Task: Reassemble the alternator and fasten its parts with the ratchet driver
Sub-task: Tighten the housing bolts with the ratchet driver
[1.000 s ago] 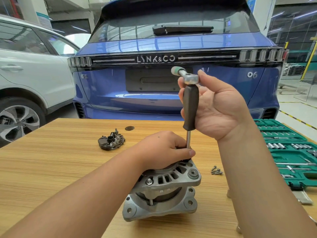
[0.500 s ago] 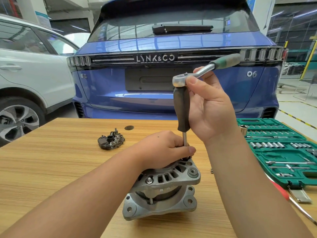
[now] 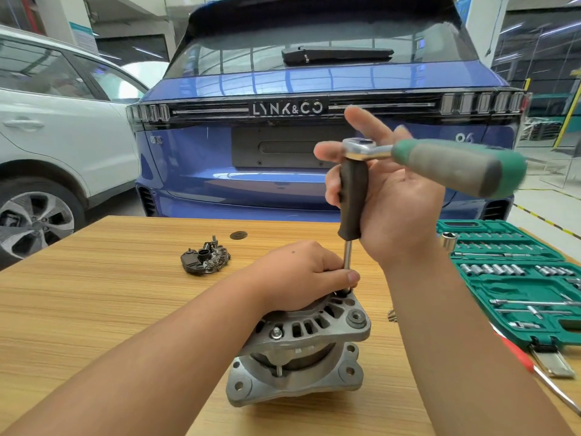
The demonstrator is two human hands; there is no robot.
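While the alternator [image 3: 298, 350] stands on its mounting face at the near middle of the wooden table [image 3: 94, 309], I am driving a through-bolt at the far right corner of its upper housing, so the step in hand is fastening. My left hand [image 3: 301, 275] rests on top of the alternator, fingers curled around the lower shaft of the ratchet driver [image 3: 353, 196] to steady it. My right hand [image 3: 396, 196], above the alternator, cradles the driver's black grip with fingers mostly extended while the green ratchet handle [image 3: 456, 165] crosses the palm. The next move, I judge, calls for swinging that handle while keeping the shaft plumb. The socket and bolt head are hidden under my left thumb, and the handle is blurred. Left of and beyond the alternator lies the rectifier plate [image 3: 206, 258]; to the right, the green socket case [image 3: 515, 278] is cut off.
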